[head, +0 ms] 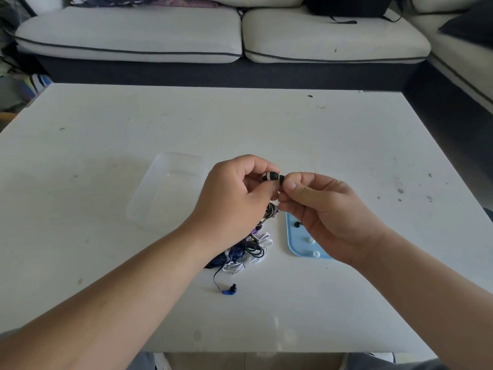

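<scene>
- Earbud (271, 176), black with a pale band round its barrel, is pinched between the thumb and forefinger of the left hand (234, 193). The other fingers of that hand are curled in beneath it.
- Thumb and forefinger of the right hand (325, 206) nip the dark ear tip (281, 180) at the barrel's right end, so the two hands meet fingertip to fingertip.
- It is held in the air above the near middle of the table (106, 156), touching nothing but fingers.
- Its long axis runs across the view from left to right, dipping a little toward the right. The tip end points at the right hand and the back end at the left palm. The cord is hidden behind the left hand.
- The tip sits at the barrel, so this piece looks mid-step. Whether it is coming off or going on cannot be told.
- Just below the right hand, loose tips (310, 240) lie on a blue tray (291, 237), one black and two white, which suggests part of the work is done.
- Under the left wrist is a cable tangle (249, 252), with a blue earbud (229, 289) trailing toward the near edge. Several sets probably remain.
- A clear container (165, 190) stands left of the hands, and a sofa (133, 36) lies beyond the table.
</scene>
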Available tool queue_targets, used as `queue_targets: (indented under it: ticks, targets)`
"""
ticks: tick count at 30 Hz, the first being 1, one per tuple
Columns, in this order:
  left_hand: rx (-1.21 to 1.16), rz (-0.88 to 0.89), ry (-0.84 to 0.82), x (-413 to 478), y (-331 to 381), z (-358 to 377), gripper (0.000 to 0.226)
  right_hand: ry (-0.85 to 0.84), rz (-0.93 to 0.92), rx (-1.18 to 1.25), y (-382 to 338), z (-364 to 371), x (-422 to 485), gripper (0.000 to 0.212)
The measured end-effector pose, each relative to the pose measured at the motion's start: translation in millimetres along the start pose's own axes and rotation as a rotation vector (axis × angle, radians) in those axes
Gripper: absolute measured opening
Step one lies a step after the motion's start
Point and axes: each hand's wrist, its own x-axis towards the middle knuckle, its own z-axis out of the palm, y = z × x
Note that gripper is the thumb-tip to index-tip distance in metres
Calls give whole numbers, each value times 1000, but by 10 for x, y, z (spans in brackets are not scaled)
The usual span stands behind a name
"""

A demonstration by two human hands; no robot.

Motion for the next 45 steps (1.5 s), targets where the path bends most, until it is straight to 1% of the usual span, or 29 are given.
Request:
queue_targets:
  ticks: [8,14,20,25,33,40,45]
  targets:
    - [-15,-4,-2,1,-14,1,14,37,14,58,-54,-2,-9,10]
    - [-54,-3,-9,-3,-15,-2,15,22,17,59,-64,-30,-6,13]
    - [-57,2,-22,-3,-12,-4,13,16,35,69,-44,-28,-10,8]
    - [-35,-19,-1,4,-29,14,12,48,-16,7,-7,11,-6,9]
    - [-54,-28,101,-39,-28,76,10,155,-82,27,90,89,15,10]
    - [-31,34,155,-63,-35,105,13,140,-61,79,127,127,16,12]
    - [-53,21,141,-66,-17,79,15,133,-35,110,95,112,-5,10]
